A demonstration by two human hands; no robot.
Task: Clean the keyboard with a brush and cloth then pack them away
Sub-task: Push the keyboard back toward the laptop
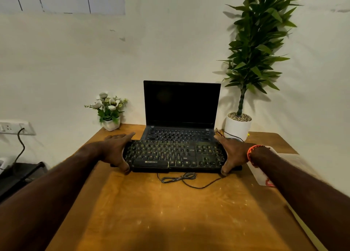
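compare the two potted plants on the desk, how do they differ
The small flower pot stands left of the laptop; the tall leafy plant stands right of it. The small one bears pale flowers and stays below the screen top; the tall one has only green leaves and rises far above the screen. The tall plant's pot shows pebbles. Both pots are white and stand by the wall.
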